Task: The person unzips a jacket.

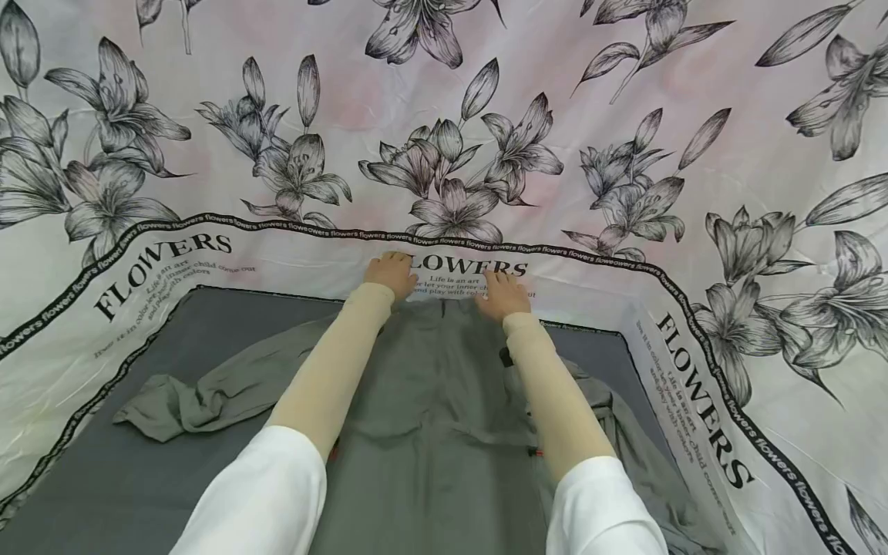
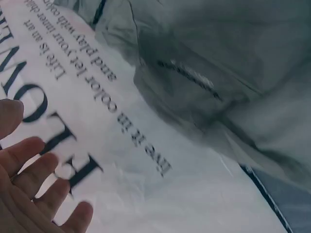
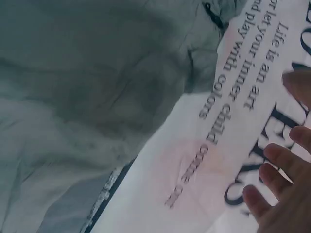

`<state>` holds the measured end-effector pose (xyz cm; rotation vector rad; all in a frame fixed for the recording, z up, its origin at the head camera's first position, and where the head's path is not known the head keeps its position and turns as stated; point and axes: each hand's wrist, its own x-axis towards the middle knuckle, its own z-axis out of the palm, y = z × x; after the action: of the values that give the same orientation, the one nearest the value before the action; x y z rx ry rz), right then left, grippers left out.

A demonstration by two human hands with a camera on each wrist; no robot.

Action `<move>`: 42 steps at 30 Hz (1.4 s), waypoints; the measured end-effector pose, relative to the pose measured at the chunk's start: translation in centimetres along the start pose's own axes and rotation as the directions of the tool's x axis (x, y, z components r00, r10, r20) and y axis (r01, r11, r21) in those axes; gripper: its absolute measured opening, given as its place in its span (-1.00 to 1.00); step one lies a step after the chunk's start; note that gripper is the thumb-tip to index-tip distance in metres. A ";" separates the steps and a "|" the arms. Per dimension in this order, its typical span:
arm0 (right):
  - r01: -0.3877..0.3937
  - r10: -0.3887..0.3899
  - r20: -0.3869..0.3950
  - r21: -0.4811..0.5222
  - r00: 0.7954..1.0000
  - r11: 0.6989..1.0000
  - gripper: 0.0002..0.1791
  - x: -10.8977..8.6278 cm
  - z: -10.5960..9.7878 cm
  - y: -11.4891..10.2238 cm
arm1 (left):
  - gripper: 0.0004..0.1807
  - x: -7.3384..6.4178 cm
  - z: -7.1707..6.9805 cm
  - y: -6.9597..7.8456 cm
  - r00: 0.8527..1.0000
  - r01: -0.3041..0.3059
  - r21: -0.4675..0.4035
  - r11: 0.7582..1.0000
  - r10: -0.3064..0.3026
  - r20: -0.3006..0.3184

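A grey-green jacket [image 1: 430, 401] lies spread out, its upper edge reaching the white border of a flower-printed cloth [image 1: 305, 258]. My left hand [image 1: 392, 274] is at the left end of that edge, over the printed lettering. To the right, my right hand [image 1: 505, 295] is at the edge's other end. In the left wrist view, the left hand's fingers [image 2: 46, 170] are spread and slightly bent above the cloth, apart from the jacket. The right hand's fingers [image 3: 274, 179] look much the same in the right wrist view, with nothing held between them.
One jacket sleeve [image 1: 229, 385] stretches left in wrinkles over a dark grey surface [image 1: 236, 316]. The other sleeve [image 1: 645, 470] runs down the right side, partly behind the right arm. Small red tabs [image 1: 534, 452] show at the jacket's sides. Printed cloth surrounds the grey surface.
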<state>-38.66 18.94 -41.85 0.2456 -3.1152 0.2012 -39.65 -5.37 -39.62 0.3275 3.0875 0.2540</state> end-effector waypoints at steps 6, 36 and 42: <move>0.065 -0.060 -0.069 0.066 0.996 0.996 -0.56 0.5 2.3 -1.7 | -0.61 0.4 2.5 1.0 0.998 -0.055 -0.024 0.998 0.056 0.038; -0.066 0.068 -0.019 0.093 0.998 0.993 -0.79 3.7 10.1 -3.4 | -0.75 5.4 10.2 4.8 0.997 -0.053 -0.080 0.995 0.058 0.056; 0.072 -0.024 -0.192 0.247 0.981 0.966 -0.85 3.9 10.5 -3.2 | -0.70 5.1 10.5 4.1 1.000 0.030 -0.157 0.987 -0.030 0.002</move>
<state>-42.02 13.80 -51.77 0.2857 -2.8882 0.5872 -43.38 1.28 -49.32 0.2753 3.0450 0.4937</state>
